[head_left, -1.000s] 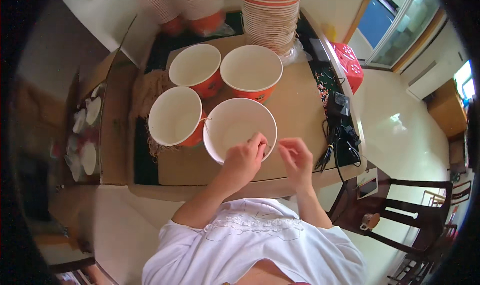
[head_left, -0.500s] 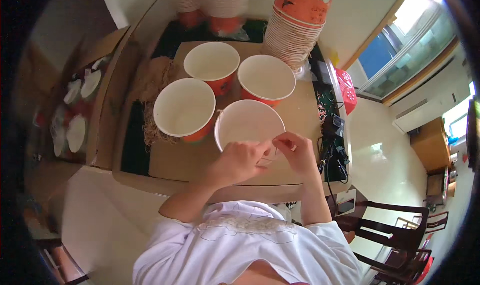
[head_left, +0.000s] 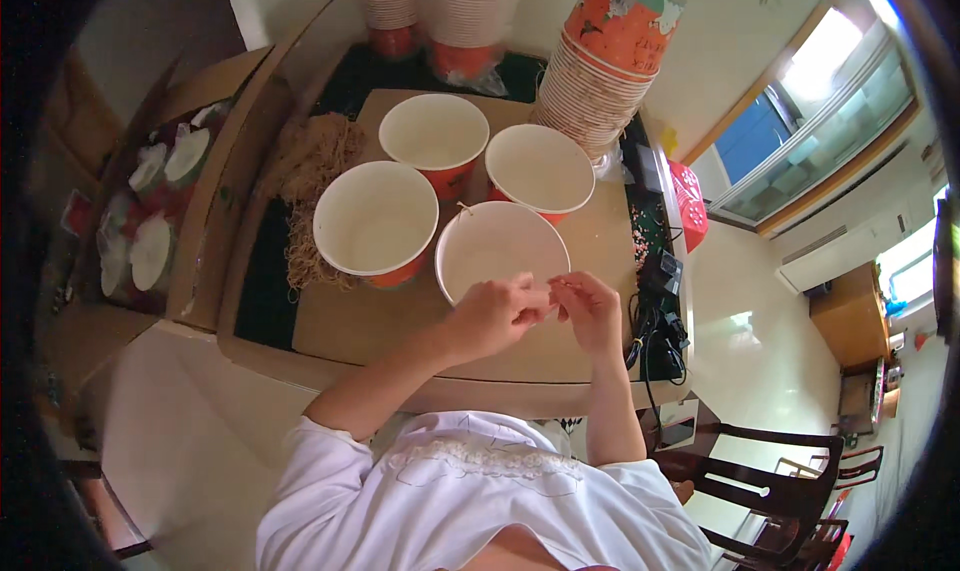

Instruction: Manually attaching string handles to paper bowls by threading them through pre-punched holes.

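Observation:
Four white-lined orange paper buckets are on the table; the nearest paper bucket [head_left: 500, 246] has a bit of brown string [head_left: 464, 210] through its far left rim. At this bucket's near right rim, both hands are closed and almost touching. My left hand [head_left: 497, 316] is curled, its thumb and forefinger pressed together. My right hand [head_left: 590, 306] pinches with its fingertips beside it. A thin string runs between the fingers, though its ends are hidden now. Behind stand the left bucket [head_left: 372, 216], the back bucket [head_left: 432, 131] and the right bucket [head_left: 540, 166].
A tangle of brown strings [head_left: 318, 241] lies left of the buckets. Tall stacks of nested buckets [head_left: 600, 91] stand at the back. An open cardboard box [head_left: 205, 231] with white lids is at left. Black cables [head_left: 655, 336] lie on the right edge; a dark chair [head_left: 760, 471] stands beyond.
My hands have come closer together at the bucket's near right rim, and the string seen between them is now mostly hidden. The view has shifted slightly.

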Tool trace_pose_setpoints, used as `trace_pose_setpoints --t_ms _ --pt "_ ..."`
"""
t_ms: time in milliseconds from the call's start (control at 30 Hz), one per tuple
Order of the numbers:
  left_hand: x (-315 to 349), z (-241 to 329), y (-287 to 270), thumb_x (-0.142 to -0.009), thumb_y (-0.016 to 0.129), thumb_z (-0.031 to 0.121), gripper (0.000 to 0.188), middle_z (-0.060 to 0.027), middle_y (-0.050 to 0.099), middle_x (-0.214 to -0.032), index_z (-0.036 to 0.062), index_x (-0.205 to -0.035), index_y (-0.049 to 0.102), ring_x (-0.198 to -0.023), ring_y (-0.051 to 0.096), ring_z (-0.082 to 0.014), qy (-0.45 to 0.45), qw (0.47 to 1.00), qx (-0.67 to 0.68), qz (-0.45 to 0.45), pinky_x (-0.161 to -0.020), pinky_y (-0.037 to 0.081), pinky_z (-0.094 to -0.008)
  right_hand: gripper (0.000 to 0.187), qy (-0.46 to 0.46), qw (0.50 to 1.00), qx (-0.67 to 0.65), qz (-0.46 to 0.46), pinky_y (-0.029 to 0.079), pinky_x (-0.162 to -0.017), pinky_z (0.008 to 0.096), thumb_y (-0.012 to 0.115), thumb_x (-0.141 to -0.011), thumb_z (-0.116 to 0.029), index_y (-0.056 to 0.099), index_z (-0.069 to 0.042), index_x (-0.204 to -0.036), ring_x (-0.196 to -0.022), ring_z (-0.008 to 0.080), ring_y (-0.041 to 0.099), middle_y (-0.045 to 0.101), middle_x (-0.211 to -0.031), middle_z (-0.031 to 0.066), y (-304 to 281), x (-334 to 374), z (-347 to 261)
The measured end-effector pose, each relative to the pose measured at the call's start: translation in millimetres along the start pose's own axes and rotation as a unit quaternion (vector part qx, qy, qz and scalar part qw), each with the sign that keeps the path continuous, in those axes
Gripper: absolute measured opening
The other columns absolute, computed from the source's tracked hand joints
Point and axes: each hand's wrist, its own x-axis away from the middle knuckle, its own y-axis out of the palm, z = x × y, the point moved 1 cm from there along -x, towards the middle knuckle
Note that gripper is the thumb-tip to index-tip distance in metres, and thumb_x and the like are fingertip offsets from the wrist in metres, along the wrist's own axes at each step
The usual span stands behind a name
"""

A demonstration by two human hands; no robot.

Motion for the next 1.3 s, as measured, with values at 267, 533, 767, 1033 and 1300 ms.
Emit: trace_pose_setpoints --t_ms 267,533,767,1033,1300 --pt "-0.8 3.7 -15.1 -0.069 0.065 0.005 0.009 -0.0043 0.053 -0.080 0.0125 -0.074 0.061 -0.069 0.059 -0.0219 0.158 0.965 -0.209 -0.024 -0.056 0.050 -0.0353 0.011 0.029 0.999 0.006 -0.027 0.043 -0.052 0.0198 0.055 -0.091 -0.007 0.063 -0.001 -0.096 -0.070 0.0078 0.063 0.068 -0.079 0.0051 -0.2 -1.5 -3.8" --pt "-16.4 -2.9 -32.3 -0.072 0.065 0.012 0.008 -0.0040 0.053 -0.077 0.0107 -0.071 0.058 -0.067 0.059 -0.0216 0.232 0.947 -0.212 -0.063 -0.051 0.050 -0.0356 0.011 0.058 0.995 0.059 -0.050 0.042 -0.052 0.0207 0.056 -0.089 -0.006 0.064 -0.002 -0.095 -0.067 0.0072 0.063 0.068 -0.074 0.0049 -6.9 -6.6 -10.6" --pt "-19.9 0.4 -10.6 -0.074 0.066 0.017 0.012 -0.0029 0.052 -0.076 0.0094 -0.070 0.057 -0.064 0.058 -0.0184 0.307 0.909 -0.281 0.032 -0.047 0.050 -0.0330 0.010 -0.028 0.990 0.108 -0.084 0.041 -0.054 0.0207 0.057 -0.086 -0.003 0.065 0.000 -0.093 -0.067 0.0089 0.060 0.066 -0.075 0.0044 -8.0 -13.6 3.1" --pt "-17.2 3.2 -7.5 -0.077 0.068 0.014 0.013 -0.0044 0.049 -0.081 0.0083 -0.075 0.057 -0.062 0.054 -0.0174 0.277 0.921 -0.273 0.025 -0.050 0.049 -0.0298 0.006 -0.068 0.986 0.152 -0.009 0.043 -0.060 0.0217 0.059 -0.084 -0.001 0.063 0.001 -0.088 -0.070 0.0091 0.054 0.060 -0.085 0.0047 1.0 -0.8 -0.9" --pt "-13.1 -16.4 -10.0 -0.089 0.059 0.018 0.016 -0.0067 0.056 -0.081 0.0028 -0.086 0.059 -0.063 0.053 -0.0127 -0.136 0.972 0.172 -0.080 -0.047 0.042 -0.0278 0.003 -0.188 0.972 0.064 0.125 0.044 -0.058 0.0224 0.064 -0.081 0.002 0.062 0.000 -0.084 -0.070 0.0107 0.055 0.059 -0.098 0.0092 31.7 20.6 7.2"
